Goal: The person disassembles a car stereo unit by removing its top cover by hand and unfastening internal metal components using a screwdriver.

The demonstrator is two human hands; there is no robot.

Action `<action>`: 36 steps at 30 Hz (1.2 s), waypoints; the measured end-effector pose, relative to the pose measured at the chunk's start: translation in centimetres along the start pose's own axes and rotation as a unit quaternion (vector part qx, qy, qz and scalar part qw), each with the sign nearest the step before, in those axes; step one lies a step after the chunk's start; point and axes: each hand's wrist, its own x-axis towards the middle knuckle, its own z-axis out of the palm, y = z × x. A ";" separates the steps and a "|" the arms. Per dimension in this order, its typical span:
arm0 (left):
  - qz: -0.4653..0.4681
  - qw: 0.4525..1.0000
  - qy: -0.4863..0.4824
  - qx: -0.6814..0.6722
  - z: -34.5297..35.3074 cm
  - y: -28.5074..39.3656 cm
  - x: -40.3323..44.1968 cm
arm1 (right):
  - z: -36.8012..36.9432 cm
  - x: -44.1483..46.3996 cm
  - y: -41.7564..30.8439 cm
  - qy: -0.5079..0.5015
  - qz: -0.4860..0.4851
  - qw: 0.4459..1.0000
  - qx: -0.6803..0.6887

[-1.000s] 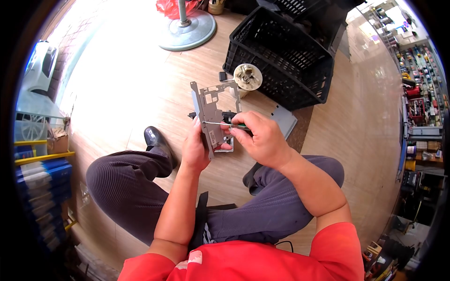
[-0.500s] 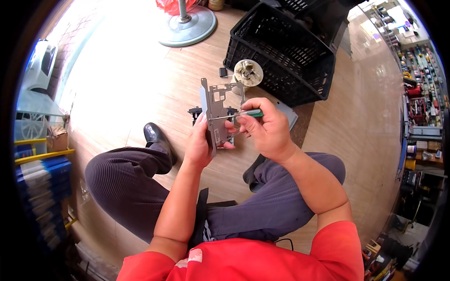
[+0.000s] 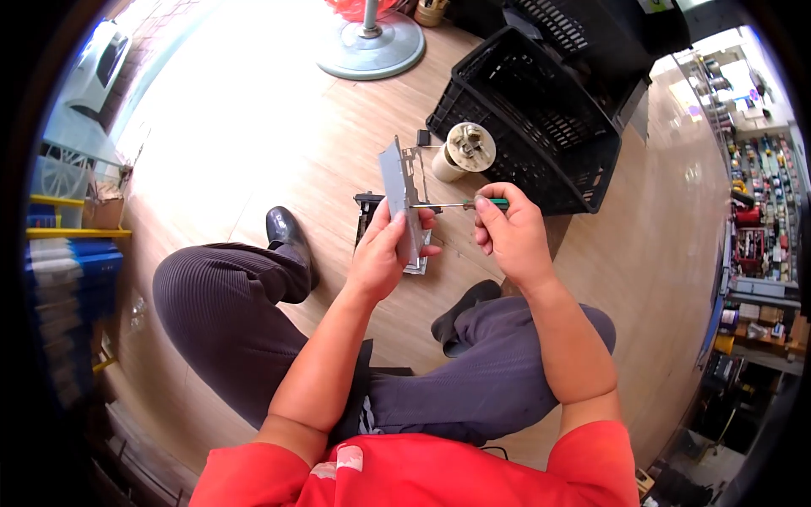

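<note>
My left hand [image 3: 382, 252] grips a grey metal bracket plate [image 3: 394, 179], thumb on the near face and fingers behind it. The plate stands nearly edge-on to me, its cut-out side facing right. In my right hand [image 3: 515, 230] is a screwdriver [image 3: 490, 204] with a green handle, pinched between thumb and fingers. Its thin shaft points left and the tip meets the plate's right side; whether it sits in a screw cannot be made out. Below the plate, partly hidden by it and my left hand, a black and silver part [image 3: 367, 205] lies on the floor.
A round cream-coloured canister [image 3: 470, 147] stands beside a black plastic crate [image 3: 524, 127]. A small black block [image 3: 423, 137] lies near it. Farther off is a grey round stand base [image 3: 372, 46]. Shelves of small goods [image 3: 760, 194] line the right; blue stacked boxes [image 3: 72, 296] are at left.
The plate has turned, showing more of its smooth left face. My right hand has shifted right and slightly down with the screwdriver, away from my left fingers. The view has shifted too.
</note>
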 end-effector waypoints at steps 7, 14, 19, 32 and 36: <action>0.008 1.000 -0.014 0.018 -0.3 0.1 0.0 | -0.2 1.2 1.3 -0.003 0.073 0.995 0.065; -0.019 0.998 -0.010 0.059 -0.5 0.5 -0.1 | -0.4 1.6 0.9 -0.017 0.069 0.991 0.113; -0.017 0.999 0.000 0.049 -0.5 0.9 -0.1 | -0.3 1.7 1.9 -0.049 -0.012 0.997 0.065; -0.034 0.999 -0.020 0.026 -0.3 0.8 -0.1 | -0.9 1.3 0.9 -0.023 -0.001 1.000 -0.006; -0.031 0.998 -0.032 0.048 0.0 1.0 -0.4 | -0.4 0.8 0.0 -0.015 -0.018 0.999 -0.023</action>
